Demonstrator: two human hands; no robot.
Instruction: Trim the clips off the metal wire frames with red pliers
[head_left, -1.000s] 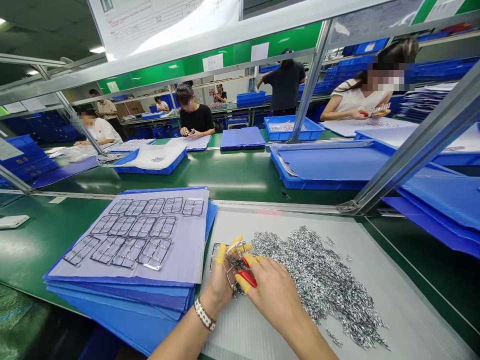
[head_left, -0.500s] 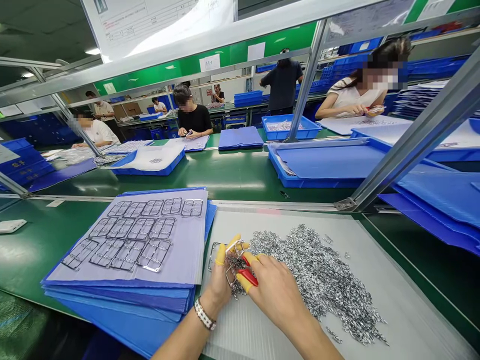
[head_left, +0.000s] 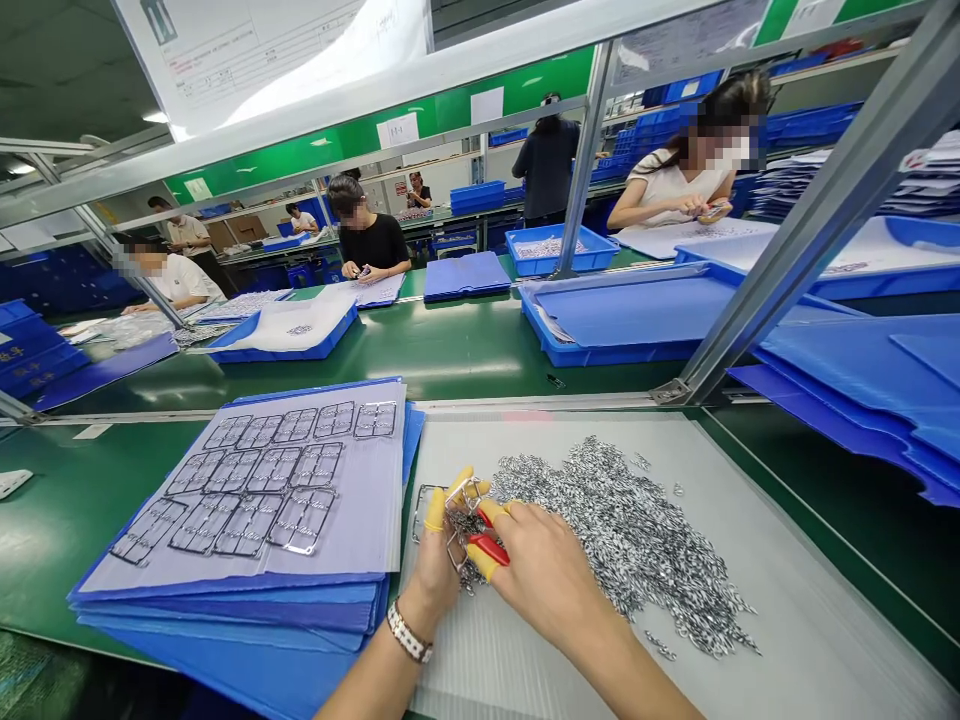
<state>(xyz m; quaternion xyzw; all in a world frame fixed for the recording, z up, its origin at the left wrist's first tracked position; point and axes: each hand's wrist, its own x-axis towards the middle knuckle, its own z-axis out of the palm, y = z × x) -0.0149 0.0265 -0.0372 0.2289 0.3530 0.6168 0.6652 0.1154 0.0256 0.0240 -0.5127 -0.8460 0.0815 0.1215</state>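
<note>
My left hand (head_left: 435, 565), with yellow finger cots, pinches a wire-like metal frame (head_left: 429, 512) above a grey plastic board (head_left: 780, 610). My right hand (head_left: 544, 575), also wearing yellow cots, grips small red-handled pliers (head_left: 487, 549) at that frame. The pliers' jaws are hidden among my fingers and the metal. A heap of small silver metal pieces (head_left: 630, 540) lies just right of my hands. To the left, rows of similar metal frames (head_left: 262, 490) rest on a lilac sheet (head_left: 367, 500) over a stack of blue corrugated boards (head_left: 225, 620). A link bracelet (head_left: 409, 634) circles my left wrist.
Blue plastic trays (head_left: 607, 320) and boards (head_left: 862, 390) stand across the green workbench (head_left: 420, 360). Grey metal uprights (head_left: 795, 230) rise between the benches. Several co-workers sit or stand beyond them, handling small parts. A white object (head_left: 11, 483) lies at the near left.
The whole view has shifted slightly left and up. My hands stay together on the frame with the pliers, and the metal heap looks undisturbed.
</note>
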